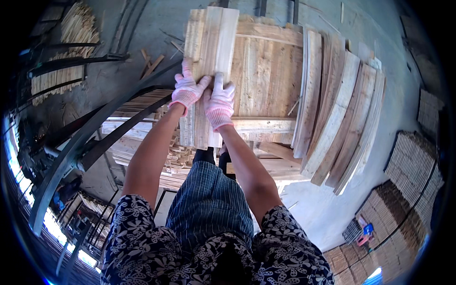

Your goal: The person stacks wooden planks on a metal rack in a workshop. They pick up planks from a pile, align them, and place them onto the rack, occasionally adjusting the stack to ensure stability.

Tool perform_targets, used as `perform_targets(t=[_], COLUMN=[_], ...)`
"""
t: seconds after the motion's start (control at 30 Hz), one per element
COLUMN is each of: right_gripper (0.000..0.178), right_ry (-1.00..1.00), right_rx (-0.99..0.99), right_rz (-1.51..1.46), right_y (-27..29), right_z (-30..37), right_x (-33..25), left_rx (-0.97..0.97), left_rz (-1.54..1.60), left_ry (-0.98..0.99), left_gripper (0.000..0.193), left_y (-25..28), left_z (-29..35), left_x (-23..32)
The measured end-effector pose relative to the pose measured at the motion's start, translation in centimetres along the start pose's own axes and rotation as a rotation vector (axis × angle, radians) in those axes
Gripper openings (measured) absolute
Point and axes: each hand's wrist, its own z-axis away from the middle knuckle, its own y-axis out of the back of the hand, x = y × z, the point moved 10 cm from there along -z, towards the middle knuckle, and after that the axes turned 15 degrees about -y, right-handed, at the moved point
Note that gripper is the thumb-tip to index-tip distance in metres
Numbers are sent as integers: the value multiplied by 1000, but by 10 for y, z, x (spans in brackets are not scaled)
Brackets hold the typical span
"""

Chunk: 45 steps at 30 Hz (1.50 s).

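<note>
Several pale wooden boards (221, 42) lie side by side, lengthwise away from me, at the left end of a wooden stack. My left hand (188, 89), in a pink-and-white knit glove, rests at their left side. Its fingers are spread, with the thumb reaching toward the right. Close beside it, my right hand (220, 102), gloved the same way, lies on the boards with fingers stretched forward. Neither palm shows, and the boards' undersides are hidden. To the right, a wide wooden panel (266, 71) lies between crosswise rails, one of them a near rail (266, 125).
Loose long planks (332, 104) lean and overlap at the stack's right. A dark metal frame (99, 118) curves along the left, with bundled wood strips (78, 23) beyond. Stacked timber (413, 161) stands far right. Wood scraps (152, 64) lie on the grey floor.
</note>
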Motion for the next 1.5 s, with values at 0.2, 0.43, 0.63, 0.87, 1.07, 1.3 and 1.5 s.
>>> perform_targets(t=[0.2, 0.43, 0.63, 0.87, 1.07, 1.3, 1.5], right_gripper=[64, 86, 96, 93, 77, 78, 85], right_ry=[286, -88, -173, -115, -85, -87, -208], right_rx=[112, 786, 451, 219, 259, 38, 448], right_rz=[534, 1063, 660, 317, 224, 108, 250], right_y=[75, 214, 204, 143, 129, 62, 243], right_z=[-34, -97, -87, -65, -65, -31, -4], right_x=[26, 163, 123, 91, 91, 40, 98], left_rx=[23, 17, 50, 195, 41, 26, 18], left_rz=[-7, -65, -42, 354, 540, 634, 605], left_ry=[27, -14, -28, 12, 55, 165, 252], left_gripper=[113, 114, 110, 97, 97, 108, 109], left_y=[-4, -10, 0, 1, -47, -74, -50], left_z=[-5, -10, -2, 6, 53, 41, 55], left_x=[-15, -6, -22, -72, -90, -107, -98])
